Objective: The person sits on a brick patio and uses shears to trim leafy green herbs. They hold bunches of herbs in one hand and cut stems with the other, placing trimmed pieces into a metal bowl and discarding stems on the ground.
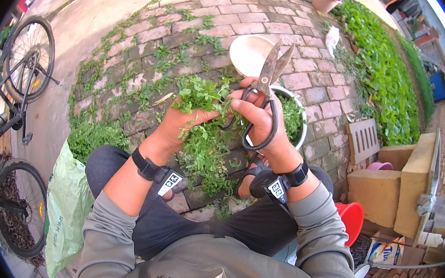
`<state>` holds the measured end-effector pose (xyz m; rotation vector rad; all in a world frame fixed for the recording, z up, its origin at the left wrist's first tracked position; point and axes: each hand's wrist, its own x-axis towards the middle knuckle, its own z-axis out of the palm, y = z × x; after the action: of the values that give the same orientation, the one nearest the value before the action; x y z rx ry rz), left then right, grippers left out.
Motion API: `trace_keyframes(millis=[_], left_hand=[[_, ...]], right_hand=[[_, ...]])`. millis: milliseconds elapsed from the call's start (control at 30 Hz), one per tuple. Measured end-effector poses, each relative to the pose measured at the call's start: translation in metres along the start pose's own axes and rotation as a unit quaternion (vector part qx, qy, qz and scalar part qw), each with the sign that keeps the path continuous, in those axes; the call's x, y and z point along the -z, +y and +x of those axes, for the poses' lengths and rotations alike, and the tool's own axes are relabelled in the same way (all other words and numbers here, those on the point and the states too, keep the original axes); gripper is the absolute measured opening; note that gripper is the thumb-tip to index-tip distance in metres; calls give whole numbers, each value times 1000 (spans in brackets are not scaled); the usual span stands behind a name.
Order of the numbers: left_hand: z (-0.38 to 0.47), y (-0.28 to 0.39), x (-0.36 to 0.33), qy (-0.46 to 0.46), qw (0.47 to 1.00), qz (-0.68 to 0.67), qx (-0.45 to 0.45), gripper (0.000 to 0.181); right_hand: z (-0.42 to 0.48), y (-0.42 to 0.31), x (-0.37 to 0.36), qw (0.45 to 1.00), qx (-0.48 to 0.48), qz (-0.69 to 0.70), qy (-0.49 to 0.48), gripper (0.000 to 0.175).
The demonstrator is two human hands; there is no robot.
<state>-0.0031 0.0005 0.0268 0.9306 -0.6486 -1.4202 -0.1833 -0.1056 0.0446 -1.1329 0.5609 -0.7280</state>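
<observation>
My left hand [175,124] is closed round a bunch of leafy green stems [200,96]. Large, worn metal scissors [265,85] hang on the fingers of my right hand [262,116], blades parted and pointing away from me. The thumb and fingertips of that hand also pinch the stems beside my left thumb. Below my hands, more loose greens [204,157] lie between my feet. Just beyond my right hand stands a metal-rimmed basin [303,126] with cut greens inside, partly hidden by the hand. Behind it is a white bowl [248,55], partly covered by the blades.
A pale green woven sack [65,204] with greens at its mouth stands by my left knee. Farther left is a bicycle [18,111]. To the right are a red bucket [349,221], a tan block structure [378,194] and a leafy planting bed [382,70]. Weeds grow between the paving bricks [250,17].
</observation>
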Motion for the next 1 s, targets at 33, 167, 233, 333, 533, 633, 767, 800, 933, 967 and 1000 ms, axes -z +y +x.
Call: trace_keyframes(millis=[33, 167, 233, 333, 533, 633, 767, 800, 933, 967, 1000], left_hand=[[1, 3, 2, -2, 1000, -12, 18, 33], [-17, 15, 4, 69, 994, -23, 83, 31], [-25, 14, -2, 41, 998, 54, -4, 37], [-25, 16, -4, 31, 999, 11, 2, 43], [-18, 16, 3, 49, 996, 12, 71, 45], [-18, 18, 6, 8, 994, 66, 81, 42], [-20, 19, 15, -29, 994, 70, 81, 42], [-21, 17, 18, -10, 996, 64, 66, 41], [-5, 9, 36, 27, 999, 30, 13, 35], [0, 4, 38, 60, 998, -4, -5, 31], [6, 1, 40, 122, 992, -7, -14, 26]], right_hand=[[0, 0, 0, 1000, 6, 4, -2, 39], [-2, -1, -1, 999, 10, -31, 8, 38], [-2, -1, -3, 999, 13, -49, 9, 38], [-2, 0, -5, 999, 13, -41, -1, 38], [-5, -2, -7, 999, -6, -44, -3, 39], [-3, -4, -6, 997, 16, -76, 23, 41], [0, -5, -1, 997, 40, -42, 44, 41], [-1, -5, 1, 997, 42, -38, 48, 40], [-1, -2, 9, 997, 52, 15, 63, 38], [-1, -2, 11, 996, 55, 30, 64, 38], [-1, -1, 12, 995, 58, 45, 65, 38]])
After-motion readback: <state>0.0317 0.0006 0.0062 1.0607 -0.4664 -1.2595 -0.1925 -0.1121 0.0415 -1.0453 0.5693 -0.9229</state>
